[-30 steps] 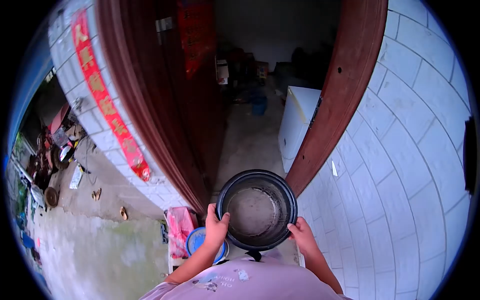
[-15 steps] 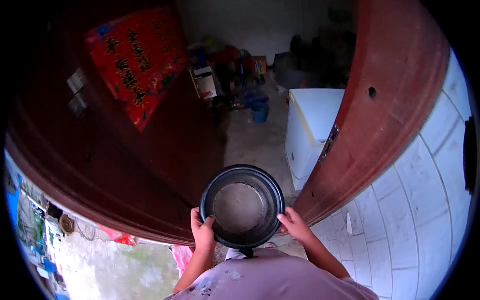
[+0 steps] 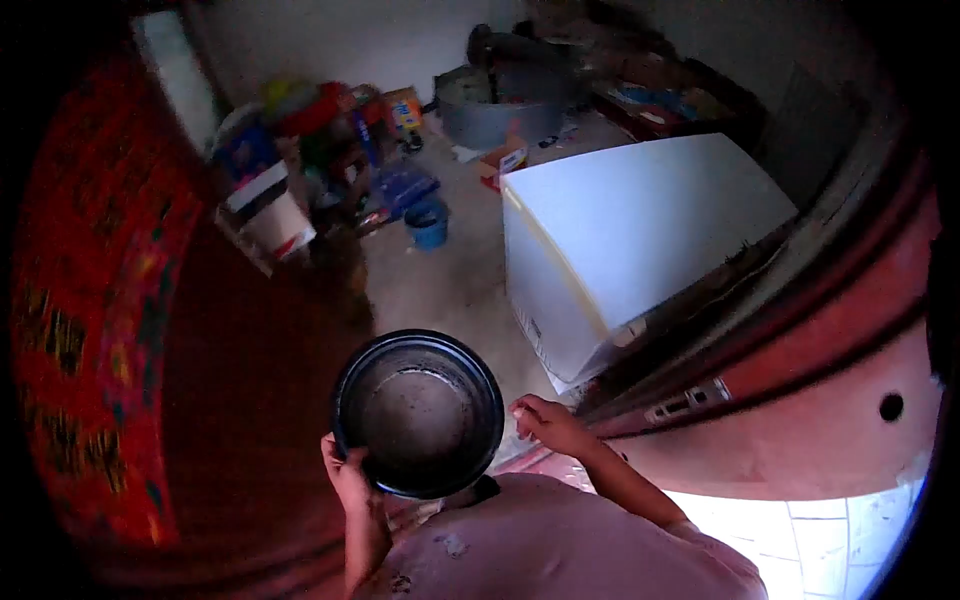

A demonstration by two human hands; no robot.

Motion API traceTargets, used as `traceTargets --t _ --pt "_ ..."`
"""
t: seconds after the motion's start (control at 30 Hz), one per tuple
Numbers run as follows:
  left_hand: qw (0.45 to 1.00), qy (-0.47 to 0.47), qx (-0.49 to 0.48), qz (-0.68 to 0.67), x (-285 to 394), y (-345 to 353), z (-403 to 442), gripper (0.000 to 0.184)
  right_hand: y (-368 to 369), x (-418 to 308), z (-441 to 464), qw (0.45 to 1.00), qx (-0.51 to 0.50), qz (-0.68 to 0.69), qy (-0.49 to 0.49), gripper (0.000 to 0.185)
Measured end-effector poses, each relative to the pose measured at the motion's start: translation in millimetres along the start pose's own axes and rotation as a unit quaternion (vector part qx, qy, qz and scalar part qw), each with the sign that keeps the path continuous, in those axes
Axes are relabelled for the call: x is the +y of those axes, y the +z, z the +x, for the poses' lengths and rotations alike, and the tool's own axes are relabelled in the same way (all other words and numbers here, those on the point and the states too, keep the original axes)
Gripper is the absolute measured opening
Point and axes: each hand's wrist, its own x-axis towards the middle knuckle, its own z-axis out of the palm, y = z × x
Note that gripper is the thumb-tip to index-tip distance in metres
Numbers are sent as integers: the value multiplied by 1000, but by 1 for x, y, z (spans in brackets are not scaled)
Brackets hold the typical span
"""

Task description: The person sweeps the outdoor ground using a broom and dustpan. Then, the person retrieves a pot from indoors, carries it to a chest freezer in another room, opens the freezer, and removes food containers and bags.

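Observation:
A round black pot [image 3: 415, 470] with a greyish, stained inside is held level in front of my body. Its rim is gripped at the left by my left hand [image 3: 350, 470], with the thumb over the edge. A short dark piece, perhaps a handle, shows at its near side. My right hand [image 3: 545, 422] is just right of the pot, a little off the rim, its fingers loosely bent and apart, holding nothing that I can see.
A white chest freezer [image 3: 650, 230] stands ahead on the right, beside the reddish door frame [image 3: 780, 430]. Further in are a blue bucket [image 3: 427, 225], a large grey tub [image 3: 500, 115] and piled boxes [image 3: 275, 225]. The dark red door [image 3: 250, 400] is on the left.
I have moved forward through the doorway, so the freezer and room look nearer. My right hand has let go of the pot's rim; the left hand still holds it.

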Motion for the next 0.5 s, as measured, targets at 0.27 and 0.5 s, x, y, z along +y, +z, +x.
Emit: traceTargets --t 0.27,0.5 --pt "989 -20 -126 70 53 119 243 33 -17 -70 197 990 122 53 44 19" --pt "983 -8 -158 91 11 191 363 34 -63 -37 286 968 188 153 70 19"
